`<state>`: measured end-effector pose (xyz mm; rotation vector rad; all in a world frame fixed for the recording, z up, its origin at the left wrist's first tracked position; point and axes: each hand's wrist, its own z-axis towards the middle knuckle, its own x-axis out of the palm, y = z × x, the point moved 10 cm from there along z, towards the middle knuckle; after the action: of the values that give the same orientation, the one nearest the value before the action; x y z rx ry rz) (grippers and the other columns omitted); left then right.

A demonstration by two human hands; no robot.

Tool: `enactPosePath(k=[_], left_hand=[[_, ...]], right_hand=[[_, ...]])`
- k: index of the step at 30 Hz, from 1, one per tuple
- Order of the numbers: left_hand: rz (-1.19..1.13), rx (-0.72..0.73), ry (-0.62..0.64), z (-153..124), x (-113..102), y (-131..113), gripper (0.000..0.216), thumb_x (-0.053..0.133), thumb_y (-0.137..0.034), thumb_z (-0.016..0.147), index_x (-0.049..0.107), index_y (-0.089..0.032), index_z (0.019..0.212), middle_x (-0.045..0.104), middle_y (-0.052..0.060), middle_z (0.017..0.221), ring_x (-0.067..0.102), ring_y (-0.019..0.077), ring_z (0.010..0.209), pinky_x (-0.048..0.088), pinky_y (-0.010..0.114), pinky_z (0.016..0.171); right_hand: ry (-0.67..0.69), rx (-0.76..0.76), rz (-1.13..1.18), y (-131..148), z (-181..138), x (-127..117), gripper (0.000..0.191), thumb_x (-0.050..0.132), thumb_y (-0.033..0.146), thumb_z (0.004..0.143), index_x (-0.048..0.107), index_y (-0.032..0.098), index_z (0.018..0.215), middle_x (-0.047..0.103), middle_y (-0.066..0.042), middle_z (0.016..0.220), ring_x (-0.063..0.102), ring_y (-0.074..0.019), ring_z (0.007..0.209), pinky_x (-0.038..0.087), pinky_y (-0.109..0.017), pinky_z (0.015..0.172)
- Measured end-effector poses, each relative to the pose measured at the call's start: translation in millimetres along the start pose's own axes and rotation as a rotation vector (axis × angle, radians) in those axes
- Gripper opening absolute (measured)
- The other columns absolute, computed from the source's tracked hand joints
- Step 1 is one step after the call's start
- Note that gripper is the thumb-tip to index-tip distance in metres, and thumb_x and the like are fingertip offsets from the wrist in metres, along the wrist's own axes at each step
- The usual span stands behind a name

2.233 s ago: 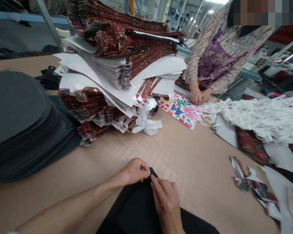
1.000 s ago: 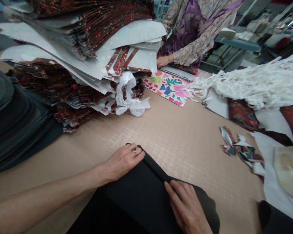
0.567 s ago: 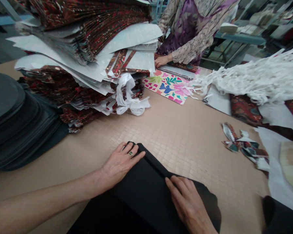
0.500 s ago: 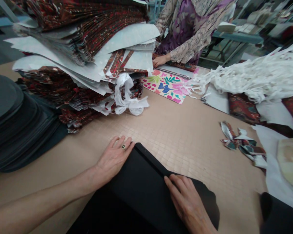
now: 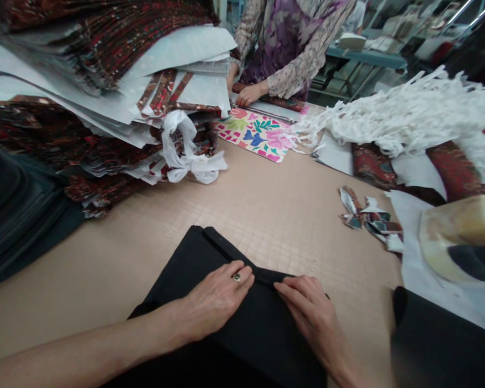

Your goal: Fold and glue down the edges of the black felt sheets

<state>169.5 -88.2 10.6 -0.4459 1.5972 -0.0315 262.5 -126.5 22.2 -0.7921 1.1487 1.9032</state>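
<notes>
A piece of black fabric (image 5: 173,285) lies on the table in front of me, its far edge turned over into a narrow fold. My left hand (image 5: 220,293), with a ring on one finger, has its fingers bent together on the middle of that fold. Close to its right, my right hand (image 5: 307,302) grips the folded edge near the fabric's right corner, thumb on the near side. What lies under the fingertips is hidden.
Tall stacks of patterned red-brown cloth (image 5: 113,48) with white sheets stand at the left, beside dark pieces (image 5: 24,215). At the right are white strips (image 5: 408,113), scraps (image 5: 372,215), a yellowish block (image 5: 461,231) and a black piece (image 5: 440,339). Across the table, a person's hand (image 5: 253,94) rests on cloth.
My left hand has moved right along the fold, from the fabric's far left corner to its middle. My right hand has turned down the right part of the edge. The view has shifted right.
</notes>
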Motion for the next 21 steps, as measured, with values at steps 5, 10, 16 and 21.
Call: enactPosePath(k=[5, 10, 16, 21], left_hand=[[0.021, -0.018, 0.021, 3.9, 4.3, -2.9, 0.040, 0.043, -0.005, 0.081, 0.043, -0.002, 0.121, 0.051, 0.015, 0.115, 0.041, 0.0279, 0.111, 0.041, 0.037, 0.093], [0.089, -0.078, 0.065, 10.7, 5.3, -5.1, 0.052, 0.047, -0.007, 0.078, 0.038, -0.015, 0.129, 0.049, 0.015, 0.118, 0.043, 0.0315, 0.109, 0.043, 0.044, 0.087], [0.095, -0.080, 0.092, 20.7, 13.5, -11.6, 0.044, 0.045, -0.004, 0.077, 0.047, -0.010, 0.121, 0.049, 0.015, 0.120, 0.042, 0.0290, 0.111, 0.041, 0.041, 0.089], [0.110, -0.033, 0.115, 26.2, 22.2, -24.2, 0.055, 0.042, 0.001, 0.074, 0.039, -0.004, 0.128, 0.048, 0.018, 0.121, 0.042, 0.0300, 0.112, 0.043, 0.040, 0.089]], right_hand=[[0.038, -0.096, 0.007, -1.3, -14.4, -3.1, 0.027, 0.041, 0.005, 0.087, 0.056, 0.017, 0.106, 0.060, -0.007, 0.091, 0.052, -0.0162, 0.084, 0.044, -0.033, 0.070], [0.156, -0.149, -0.050, -4.4, -22.5, 6.1, 0.028, 0.038, 0.010, 0.090, 0.053, 0.014, 0.113, 0.059, -0.009, 0.100, 0.050, -0.0187, 0.091, 0.043, -0.035, 0.077], [0.044, -0.098, -0.026, -34.0, -40.3, -36.4, 0.031, 0.044, 0.003, 0.085, 0.053, 0.017, 0.111, 0.060, -0.007, 0.091, 0.052, -0.0157, 0.082, 0.043, -0.032, 0.067], [-0.005, -0.094, -0.052, -37.6, -46.6, -62.3, 0.029, 0.042, 0.002, 0.085, 0.055, 0.015, 0.107, 0.060, -0.009, 0.086, 0.054, -0.0156, 0.078, 0.043, -0.031, 0.064]])
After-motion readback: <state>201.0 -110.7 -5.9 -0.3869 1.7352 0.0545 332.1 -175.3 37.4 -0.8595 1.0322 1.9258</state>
